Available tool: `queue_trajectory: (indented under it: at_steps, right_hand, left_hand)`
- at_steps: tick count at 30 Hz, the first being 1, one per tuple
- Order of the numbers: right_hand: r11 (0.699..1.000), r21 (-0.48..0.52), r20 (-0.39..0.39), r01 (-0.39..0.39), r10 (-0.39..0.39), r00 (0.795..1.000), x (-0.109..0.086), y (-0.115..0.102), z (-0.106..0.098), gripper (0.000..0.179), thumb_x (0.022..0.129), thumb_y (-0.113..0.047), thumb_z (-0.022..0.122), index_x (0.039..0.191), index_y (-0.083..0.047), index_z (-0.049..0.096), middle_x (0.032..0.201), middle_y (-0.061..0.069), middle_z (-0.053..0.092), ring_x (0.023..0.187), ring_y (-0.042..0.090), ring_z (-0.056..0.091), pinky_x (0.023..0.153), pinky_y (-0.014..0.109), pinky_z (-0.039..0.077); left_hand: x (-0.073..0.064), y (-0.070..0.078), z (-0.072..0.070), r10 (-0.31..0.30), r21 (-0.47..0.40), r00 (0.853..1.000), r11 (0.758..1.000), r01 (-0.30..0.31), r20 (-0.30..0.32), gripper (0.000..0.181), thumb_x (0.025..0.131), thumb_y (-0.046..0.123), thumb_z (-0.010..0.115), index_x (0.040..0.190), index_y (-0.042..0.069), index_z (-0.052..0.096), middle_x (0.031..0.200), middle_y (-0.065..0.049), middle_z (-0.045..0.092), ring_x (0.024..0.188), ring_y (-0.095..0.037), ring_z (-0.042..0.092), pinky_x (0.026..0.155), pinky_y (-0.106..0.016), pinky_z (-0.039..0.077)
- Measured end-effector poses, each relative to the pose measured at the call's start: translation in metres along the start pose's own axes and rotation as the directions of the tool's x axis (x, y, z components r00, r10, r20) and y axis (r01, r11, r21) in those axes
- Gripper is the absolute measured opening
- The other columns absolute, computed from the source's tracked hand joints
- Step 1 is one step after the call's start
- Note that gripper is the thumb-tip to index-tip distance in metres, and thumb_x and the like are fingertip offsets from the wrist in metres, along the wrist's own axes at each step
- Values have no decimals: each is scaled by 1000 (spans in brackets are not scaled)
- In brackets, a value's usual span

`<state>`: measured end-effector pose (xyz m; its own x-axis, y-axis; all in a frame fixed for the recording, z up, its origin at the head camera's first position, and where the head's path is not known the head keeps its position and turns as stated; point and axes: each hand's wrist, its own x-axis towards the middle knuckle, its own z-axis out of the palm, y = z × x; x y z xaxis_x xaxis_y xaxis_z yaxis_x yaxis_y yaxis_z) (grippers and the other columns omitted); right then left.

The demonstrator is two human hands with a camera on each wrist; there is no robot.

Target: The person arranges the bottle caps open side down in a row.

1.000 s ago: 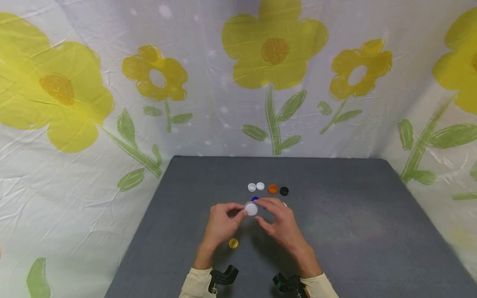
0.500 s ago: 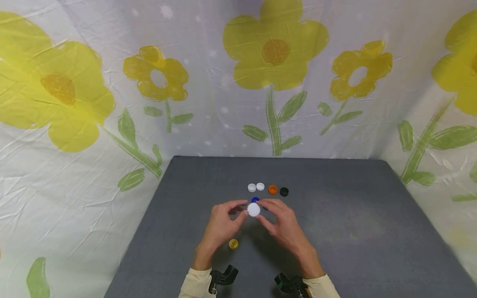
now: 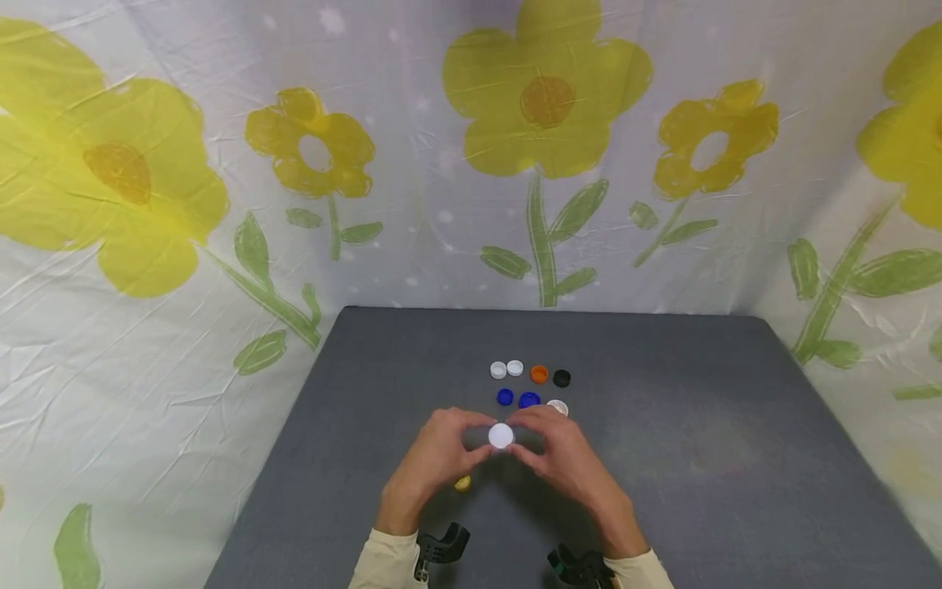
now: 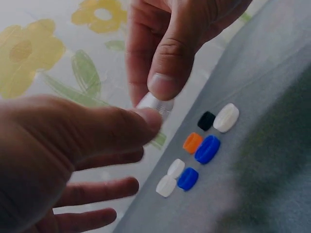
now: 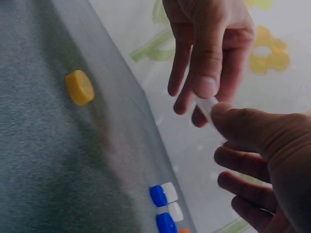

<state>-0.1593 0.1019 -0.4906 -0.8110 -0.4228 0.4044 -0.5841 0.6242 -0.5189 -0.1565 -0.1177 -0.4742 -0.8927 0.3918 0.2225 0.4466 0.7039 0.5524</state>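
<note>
A round white bottle cap (image 3: 501,436) is pinched between my two hands, held above the table with its flat face toward the head camera. My left hand (image 3: 434,454) grips its left edge with thumb and fingertips. On the opposite edge, my right hand (image 3: 562,448) pinches it the same way. From the left wrist, the cap (image 4: 162,108) shows a ridged side, partly covered by both thumbs. A yellow cap (image 5: 80,87) lies on the table below my left hand, half hidden by it in the head view.
Beyond my hands lie two blue caps (image 3: 529,399) and a larger white cap (image 3: 558,406). Behind them are two small white caps (image 3: 498,370), an orange cap (image 3: 540,374) and a black cap (image 3: 562,378). A flowered curtain (image 3: 412,204) surrounds the grey table (image 3: 699,458).
Both hands have moved toward the body with the white cap, uncovering the blue caps and the larger white cap. The right hand, earlier apart from the cap, now pinches it too.
</note>
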Motion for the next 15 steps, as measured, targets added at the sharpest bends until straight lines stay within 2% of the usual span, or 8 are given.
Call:
queue_trajectory:
  at_steps: [4, 15]
  right_hand:
    - [1000, -18, 64, -1, 2, 998, -4, 5, 8, 30, 82, -32, 84, 108, -19, 76, 112, -6, 72, 111, 13, 64, 95, 39, 54]
    - [993, -101, 143, 69, -54, 988, -9, 13, 31, 29, 78, -28, 86, 101, -12, 77, 108, 0, 71, 107, 19, 63, 94, 39, 51]
  left_hand:
    - [-1, -4, 7, 9, 63, 999, 998, -11, 41, 26, 79, 26, 86, 103, 18, 80, 101, 5, 77, 97, -18, 70, 88, -39, 55]
    - [-7, -14, 25, -80, 122, 988, 990, 64, 130, 26, 75, 25, 88, 100, 20, 81, 100, 5, 76, 93, -14, 67, 84, -37, 54]
